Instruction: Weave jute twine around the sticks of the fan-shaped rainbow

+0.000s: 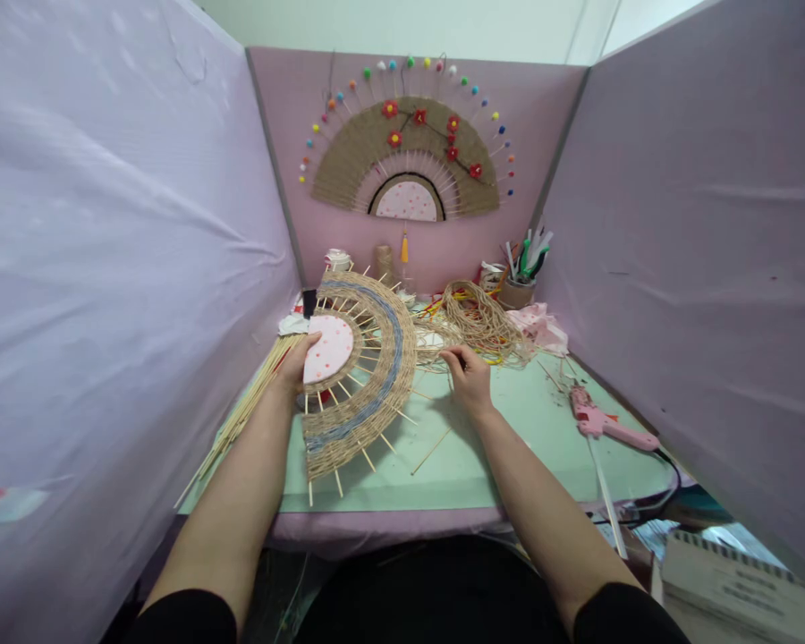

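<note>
My left hand (297,358) grips a half-round woven fan (402,358) by its inner edge, thumb on the pink dotted half-circle (328,349). Thin sticks radiate through its tan twine band, which carries a blue-grey stripe (394,353); their tips jut past the outer rim. The fan is tilted, its straight side facing left. To the right of the rim, my right hand (470,376) is closed in a pinch on what looks like a thin strand of twine, hard to see at the fingertips. A loose stick (431,452) lies on the green table below that hand.
Behind my hands lies a coil of twine (483,317), with pink cloth (540,327) and a cup of tools (518,291) nearby. A pink glue gun (604,424) rests at right, bundled sticks (241,407) at left. A finished fan (349,161) hangs on the back panel; cloth walls flank the table.
</note>
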Demonstrator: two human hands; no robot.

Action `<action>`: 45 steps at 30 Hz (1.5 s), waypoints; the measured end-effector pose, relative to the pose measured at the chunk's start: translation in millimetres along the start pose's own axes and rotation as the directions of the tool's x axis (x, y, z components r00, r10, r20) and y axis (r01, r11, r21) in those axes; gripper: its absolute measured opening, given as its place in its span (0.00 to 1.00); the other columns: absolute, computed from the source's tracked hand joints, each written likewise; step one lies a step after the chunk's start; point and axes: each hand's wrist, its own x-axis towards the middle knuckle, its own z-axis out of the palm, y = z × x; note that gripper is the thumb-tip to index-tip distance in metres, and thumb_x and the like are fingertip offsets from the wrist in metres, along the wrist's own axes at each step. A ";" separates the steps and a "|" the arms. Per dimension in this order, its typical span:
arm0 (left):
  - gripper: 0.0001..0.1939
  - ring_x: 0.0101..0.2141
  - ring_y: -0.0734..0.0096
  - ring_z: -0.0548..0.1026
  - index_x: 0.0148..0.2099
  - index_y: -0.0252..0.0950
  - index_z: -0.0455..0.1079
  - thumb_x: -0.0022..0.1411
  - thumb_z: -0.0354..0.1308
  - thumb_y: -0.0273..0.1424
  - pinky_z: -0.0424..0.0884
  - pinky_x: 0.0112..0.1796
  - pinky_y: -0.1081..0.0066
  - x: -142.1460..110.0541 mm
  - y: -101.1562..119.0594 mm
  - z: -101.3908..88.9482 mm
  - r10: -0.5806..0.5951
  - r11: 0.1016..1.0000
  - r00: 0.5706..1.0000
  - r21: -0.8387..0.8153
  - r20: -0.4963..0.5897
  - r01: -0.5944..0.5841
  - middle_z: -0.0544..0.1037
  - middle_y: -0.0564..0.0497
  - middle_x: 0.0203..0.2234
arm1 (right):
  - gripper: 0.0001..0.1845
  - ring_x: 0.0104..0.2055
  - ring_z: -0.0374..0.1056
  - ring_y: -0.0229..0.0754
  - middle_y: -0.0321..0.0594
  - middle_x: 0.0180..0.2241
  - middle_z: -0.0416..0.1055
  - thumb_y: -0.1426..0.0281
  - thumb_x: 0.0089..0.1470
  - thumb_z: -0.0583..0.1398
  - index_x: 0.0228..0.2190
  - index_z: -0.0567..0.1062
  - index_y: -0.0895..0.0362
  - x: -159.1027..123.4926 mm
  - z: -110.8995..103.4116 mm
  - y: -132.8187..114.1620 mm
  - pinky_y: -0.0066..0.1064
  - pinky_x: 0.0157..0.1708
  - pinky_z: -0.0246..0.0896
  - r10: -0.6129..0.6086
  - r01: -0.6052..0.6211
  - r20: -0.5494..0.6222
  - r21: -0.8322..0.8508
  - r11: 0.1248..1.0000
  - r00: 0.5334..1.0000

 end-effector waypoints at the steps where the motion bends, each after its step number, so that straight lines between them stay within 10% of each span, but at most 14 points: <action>1: 0.22 0.31 0.60 0.79 0.56 0.22 0.63 0.62 0.47 0.28 0.76 0.33 0.68 -0.4 0.9 -0.4 -0.008 1.000 1.000 0.015 0.001 0.008 0.80 0.38 0.32 | 0.14 0.26 0.61 0.37 0.36 0.24 0.68 0.60 0.55 0.57 0.26 0.71 0.57 0.6 -0.9 0.0 0.28 0.29 0.57 -0.014 0.014 -0.019 -0.003 1.000 1.000; 26: 0.21 0.23 0.64 0.78 0.56 0.22 0.64 0.62 0.48 0.26 0.74 0.22 0.75 -4.2 -1.1 1.6 -0.087 0.993 0.996 0.085 0.011 0.086 0.80 0.41 0.25 | 0.15 0.24 0.60 0.36 0.36 0.21 0.68 0.62 0.54 0.56 0.22 0.73 0.58 -3.8 2.2 -2.6 0.28 0.27 0.54 -0.009 -0.012 0.236 0.086 0.996 0.972; 45: 0.21 0.22 0.63 0.78 0.55 0.20 0.64 0.61 0.48 0.25 0.75 0.23 0.72 -15.2 10.4 -1.3 -0.091 0.984 0.996 0.150 -0.012 0.092 0.80 0.40 0.25 | 0.14 0.24 0.58 0.37 0.35 0.20 0.65 0.61 0.52 0.60 0.21 0.70 0.56 2.5 -4.5 -7.7 0.30 0.28 0.55 -0.072 0.071 0.022 0.028 0.997 0.997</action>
